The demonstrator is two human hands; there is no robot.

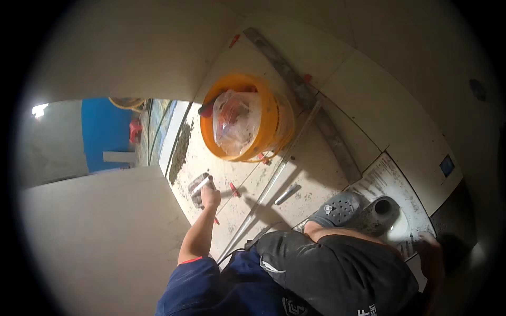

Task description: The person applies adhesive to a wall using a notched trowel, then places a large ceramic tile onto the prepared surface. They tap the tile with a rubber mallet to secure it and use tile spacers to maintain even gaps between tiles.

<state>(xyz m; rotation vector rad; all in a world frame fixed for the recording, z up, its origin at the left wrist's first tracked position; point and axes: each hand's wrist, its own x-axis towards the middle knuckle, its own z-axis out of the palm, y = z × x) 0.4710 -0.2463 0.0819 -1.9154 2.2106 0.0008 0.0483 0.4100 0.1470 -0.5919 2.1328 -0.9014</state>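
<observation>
2 hands are showing here, folks. The left hand is clamping round a white-handled trowel, which is sitting over the pale floor tiles between the mortar patch and a red clip. The right hand is lurking by the squat pan's edge; can't tell if it's gripping anything.

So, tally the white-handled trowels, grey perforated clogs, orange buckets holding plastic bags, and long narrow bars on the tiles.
White-handled trowel, in the left hand: 1
Grey perforated clog: 1
Orange plastic bucket: 1
Broad stained bar plus thin pale bar: 2
Total: 5
</observation>
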